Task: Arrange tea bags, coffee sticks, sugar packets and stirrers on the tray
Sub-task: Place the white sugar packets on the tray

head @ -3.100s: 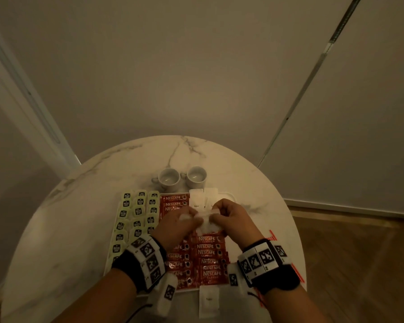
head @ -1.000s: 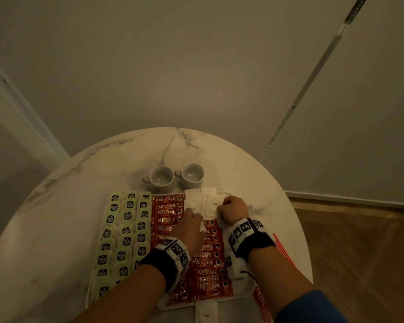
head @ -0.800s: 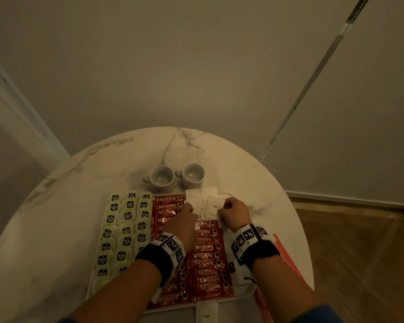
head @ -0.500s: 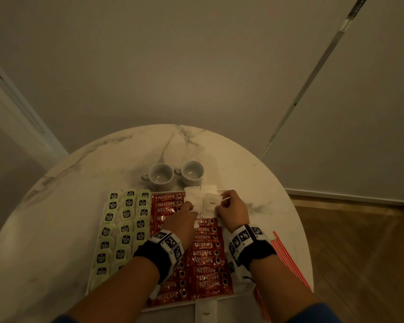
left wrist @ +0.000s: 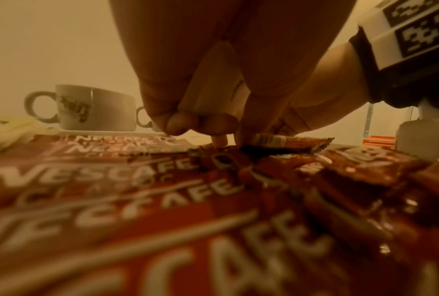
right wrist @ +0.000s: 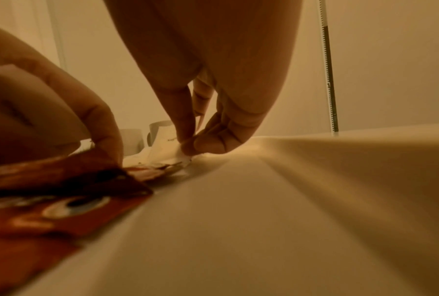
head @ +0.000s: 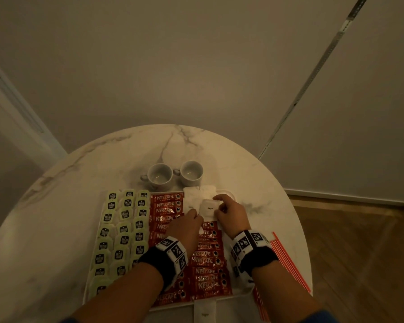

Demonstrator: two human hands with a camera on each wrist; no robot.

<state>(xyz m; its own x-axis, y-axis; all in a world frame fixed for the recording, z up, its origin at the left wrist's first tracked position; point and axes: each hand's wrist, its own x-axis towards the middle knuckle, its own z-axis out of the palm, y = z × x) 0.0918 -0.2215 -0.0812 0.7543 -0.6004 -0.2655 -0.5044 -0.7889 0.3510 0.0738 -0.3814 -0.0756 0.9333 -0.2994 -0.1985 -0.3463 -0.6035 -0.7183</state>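
Now laying sugar packets (head: 207,207) flat at the tray's (head: 229,197) far right corner, no longer bunching them mid-tray. Right hand (head: 231,215) pinching a packet's edge; left hand (head: 188,226) curling fingertips onto the neighbouring one. Building the sugar column beside coffee sticks (head: 208,271).

Dim, warm, yellowish light throughout; the head view is darkest at its corners, with a soft bright patch on the marble surface (head: 131,164) and straight wall lines bowed by the wide lens; both wrist views are amber-tinted and grainy; the nearest coffee sticks (left wrist: 162,230) blur heavily; the tray (right wrist: 264,220) is smeared out of focus.
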